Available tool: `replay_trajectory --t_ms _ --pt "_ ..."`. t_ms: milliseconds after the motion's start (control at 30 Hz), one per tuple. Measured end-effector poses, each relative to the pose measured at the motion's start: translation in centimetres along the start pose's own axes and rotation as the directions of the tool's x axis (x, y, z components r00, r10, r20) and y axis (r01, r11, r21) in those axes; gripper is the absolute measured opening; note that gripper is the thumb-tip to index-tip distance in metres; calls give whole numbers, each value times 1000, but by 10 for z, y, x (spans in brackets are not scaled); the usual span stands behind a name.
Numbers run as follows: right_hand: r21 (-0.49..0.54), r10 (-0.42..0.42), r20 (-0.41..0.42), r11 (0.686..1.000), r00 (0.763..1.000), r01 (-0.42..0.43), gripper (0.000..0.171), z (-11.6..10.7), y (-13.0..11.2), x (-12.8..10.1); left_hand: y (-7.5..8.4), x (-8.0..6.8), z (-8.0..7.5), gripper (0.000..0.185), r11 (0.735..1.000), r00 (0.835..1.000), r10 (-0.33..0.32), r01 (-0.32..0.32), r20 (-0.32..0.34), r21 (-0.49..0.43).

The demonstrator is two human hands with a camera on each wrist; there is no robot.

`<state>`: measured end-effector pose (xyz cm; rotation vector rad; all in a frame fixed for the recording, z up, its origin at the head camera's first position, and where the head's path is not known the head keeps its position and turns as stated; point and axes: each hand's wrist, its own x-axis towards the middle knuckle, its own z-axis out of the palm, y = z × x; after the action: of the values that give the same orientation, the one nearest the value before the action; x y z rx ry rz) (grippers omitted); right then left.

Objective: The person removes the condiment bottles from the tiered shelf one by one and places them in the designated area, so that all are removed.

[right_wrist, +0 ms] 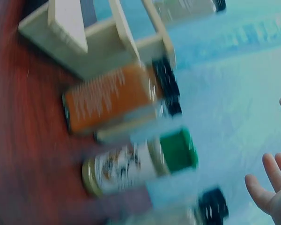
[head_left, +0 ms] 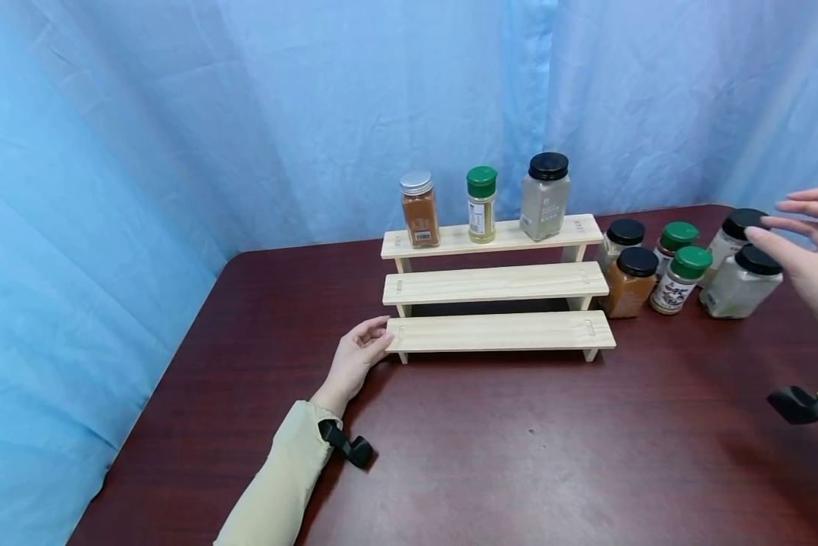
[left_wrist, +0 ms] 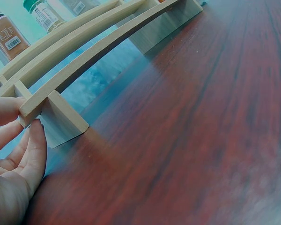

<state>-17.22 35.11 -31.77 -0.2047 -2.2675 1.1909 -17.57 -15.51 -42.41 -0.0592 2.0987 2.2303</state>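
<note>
1. Left hand [head_left: 355, 358] braces the wooden rack's [head_left: 497, 331] lowest step, fingers relaxed; keep it there.
2. Right hand [head_left: 814, 254], spread wide and empty, hovers beside the black-lidded jar [head_left: 741, 282]; close squarely around it.

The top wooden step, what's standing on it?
Three spice jars stand on the top step: a silver-lidded jar of orange powder, a green-lidded jar, and a black-lidded jar of pale grey seasoning. The table right behind them is hidden.

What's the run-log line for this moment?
left hand: touches wooden rack end | right hand: open above black-lidded jars, holding nothing | top step: three spice jars
</note>
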Motion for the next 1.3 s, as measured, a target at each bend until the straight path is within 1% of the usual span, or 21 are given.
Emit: replay_trajectory --t_ms 67,100,167,300,433,600,733,800,867,1000,1067,1300 --pt "39 -45 78 998 996 42 50 7 -9 0 0 0 -1 42 1000 1000 1 -1 3 2" --pt "44 -32 124 999 992 27 51 10 -19 -2 0 0 -1 42 1000 1000 1 -1 3 2" --pt "52 -41 187 998 982 32 51 19 -29 -2 1 -1 -1 42 1000 1000 3 -3 3 6" --pt "75 -58 297 996 953 37 53 36 -43 0 2 -2 -1 43 1000 1000 8 -8 1 24" --pt "71 -72 377 996 923 48 59 51 -51 2 1 -2 0 43 999 1000 5 -5 4 42" --pt "51 -78 435 997 897 62 69 69 -66 3 0 -1 -1 43 999 1000 5 -5 2 52" --pt "72 -99 466 995 879 73 73 82 -75 4 1 -1 -1 43 999 1000 6 -6 -1 54" --pt "89 -107 470 993 876 74 74 88 -77 4 1 -2 -1 42 999 1000 3 -3 -4 51" --pt "126 -128 456 989 881 78 72 95 -79 4 1 -3 -1 42 999 1000 1 -1 -5 53" --pt "192 -175 394 976 902 106 66 106 -82 4 1 -4 -1 41 999 1000 2 -1 -3 44" --pt "214 -189 372 970 909 114 64 111 -84 3 1 -4 0 41 999 1000 5 -5 -2 40" --pt "230 -202 368 966 908 121 68 121 -90 4 2 -4 0 41 998 1000 4 -3 -9 55"
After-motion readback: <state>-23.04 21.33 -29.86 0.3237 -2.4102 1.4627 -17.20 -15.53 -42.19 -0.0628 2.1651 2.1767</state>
